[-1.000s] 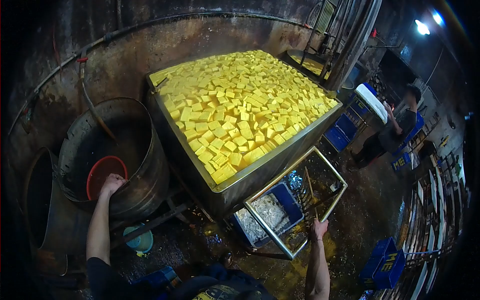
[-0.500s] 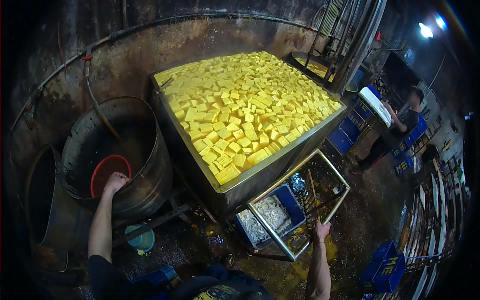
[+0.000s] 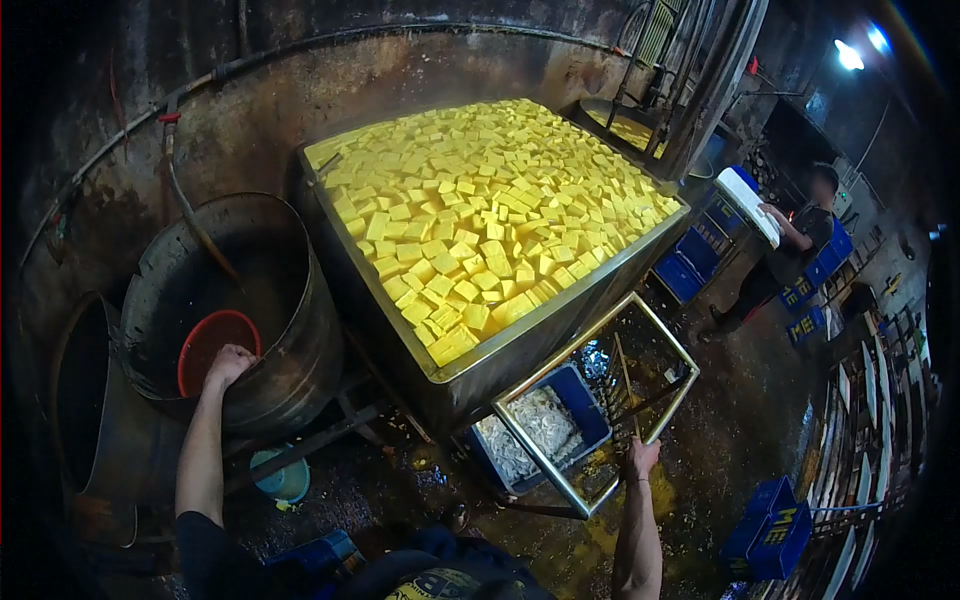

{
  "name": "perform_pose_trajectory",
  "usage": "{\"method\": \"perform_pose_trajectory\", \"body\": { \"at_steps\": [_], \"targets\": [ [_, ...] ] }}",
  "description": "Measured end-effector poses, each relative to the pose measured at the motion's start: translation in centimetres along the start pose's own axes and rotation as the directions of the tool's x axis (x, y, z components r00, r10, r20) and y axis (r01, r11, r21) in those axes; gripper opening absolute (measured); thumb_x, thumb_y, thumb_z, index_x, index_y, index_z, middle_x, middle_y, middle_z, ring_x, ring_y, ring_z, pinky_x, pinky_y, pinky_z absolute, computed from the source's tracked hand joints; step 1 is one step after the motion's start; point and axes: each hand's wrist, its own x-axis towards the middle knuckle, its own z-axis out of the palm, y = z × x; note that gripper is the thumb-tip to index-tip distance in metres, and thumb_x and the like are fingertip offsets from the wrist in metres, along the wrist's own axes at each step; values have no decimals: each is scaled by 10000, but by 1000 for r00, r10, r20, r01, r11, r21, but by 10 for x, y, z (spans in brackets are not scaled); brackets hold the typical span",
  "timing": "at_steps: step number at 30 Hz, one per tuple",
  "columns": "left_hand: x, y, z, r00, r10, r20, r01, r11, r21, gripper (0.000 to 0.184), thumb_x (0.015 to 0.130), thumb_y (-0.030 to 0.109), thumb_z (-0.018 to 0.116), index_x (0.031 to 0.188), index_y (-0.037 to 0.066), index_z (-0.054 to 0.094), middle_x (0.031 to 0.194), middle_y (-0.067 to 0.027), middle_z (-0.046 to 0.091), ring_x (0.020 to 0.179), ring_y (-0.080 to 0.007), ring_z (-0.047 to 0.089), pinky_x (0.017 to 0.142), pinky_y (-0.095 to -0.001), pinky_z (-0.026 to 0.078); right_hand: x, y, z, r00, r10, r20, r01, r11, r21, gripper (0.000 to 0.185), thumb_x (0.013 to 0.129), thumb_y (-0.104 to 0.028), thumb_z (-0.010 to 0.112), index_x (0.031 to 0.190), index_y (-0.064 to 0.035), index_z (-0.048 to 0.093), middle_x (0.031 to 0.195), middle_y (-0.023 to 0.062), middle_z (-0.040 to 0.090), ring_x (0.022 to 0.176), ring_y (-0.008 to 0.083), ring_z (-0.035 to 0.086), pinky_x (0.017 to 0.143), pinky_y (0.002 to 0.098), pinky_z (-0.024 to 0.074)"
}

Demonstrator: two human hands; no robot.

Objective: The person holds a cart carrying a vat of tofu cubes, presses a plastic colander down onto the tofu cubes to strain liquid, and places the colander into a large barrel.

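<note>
My left hand is closed on the near rim of a red basin, which rests tilted inside a dark round vat. Near a corner of a square metal frame, my right hand has its fingers wrapped round a thin wooden stick. Part of the frame lies above a blue crate of whitish scraps. Between and beyond my hands stands a large metal tank full of yellow blocks.
A co-worker stands at the right, holding a white board near blue crates. More blue crates sit at the lower right, beside slatted racks. A green bucket is under the vat's stand.
The view has shifted slightly. Both my hands keep their places on the basin and the stick. The co-worker's arms and the white board have moved a little.
</note>
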Motion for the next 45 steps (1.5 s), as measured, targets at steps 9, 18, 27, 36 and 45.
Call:
{"method": "perform_pose_trajectory", "body": {
  "at_steps": [9,18,27,36,45],
  "targets": [
    [-3,4,-1,1000,-20,-16,20,1000,14,212,699,211,654,805,33,698,845,-130,682,812,-216,647,759,-319,480,-10,-20,-8,997,64,41,-65,998,21,392,722,-108,647,1032,46,464,905,205,594,816,331,591,735,407,454],
    [8,-10,2,1000,9,-7,-9,1000,25,241,703,252,675,801,33,694,837,-143,679,825,-226,647,773,-333,482,-6,-7,-1,999,-17,-39,19,998,58,358,697,-204,664,911,30,498,804,204,603,757,350,604,680,428,466],
    [8,-8,2,1000,9,0,-9,1000,22,228,698,249,684,774,35,693,824,-142,679,810,-229,651,765,-332,487,-9,-16,-7,999,38,7,-39,999,8,368,712,-218,669,921,29,494,845,202,593,803,350,593,709,431,454],
    [2,-2,1,999,27,-24,-26,999,21,216,700,234,673,779,34,695,823,-138,679,814,-231,651,761,-328,488,-7,-10,-5,1000,1,-5,-1,1000,19,379,717,-226,672,921,42,498,857,219,600,823,366,594,714,443,452],
    [17,-20,6,1000,10,-22,-9,999,41,232,705,254,683,800,43,693,857,-147,677,862,-238,645,809,-326,472,-9,-18,-6,999,53,3,-53,999,-10,381,719,-159,680,981,31,478,881,209,594,814,349,590,732,423,448]
  ]
}}
